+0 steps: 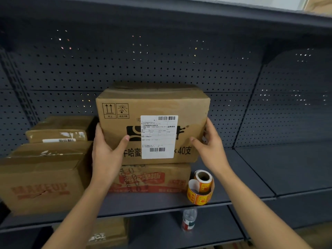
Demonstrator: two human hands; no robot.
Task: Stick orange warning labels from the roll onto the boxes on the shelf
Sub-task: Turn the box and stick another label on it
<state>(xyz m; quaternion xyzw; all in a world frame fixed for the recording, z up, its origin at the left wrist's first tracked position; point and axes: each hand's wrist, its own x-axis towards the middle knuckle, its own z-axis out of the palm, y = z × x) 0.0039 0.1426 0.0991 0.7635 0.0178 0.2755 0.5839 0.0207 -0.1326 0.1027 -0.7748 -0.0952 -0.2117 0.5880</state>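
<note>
The roll of orange labels (201, 187) stands on the shelf (251, 177), just right of the red-printed box (149, 178), loose end curling out, untouched. My left hand (106, 151) and right hand (212, 142) clasp the sides of the top box (152, 123), thumbs on its front. No orange label shows on any box face, including the left boxes (41, 180), so I judge all the sticking remains.

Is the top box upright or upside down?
Upright: the top box shows arrow marks pointing up, and its shipping label reads right way up.
</note>
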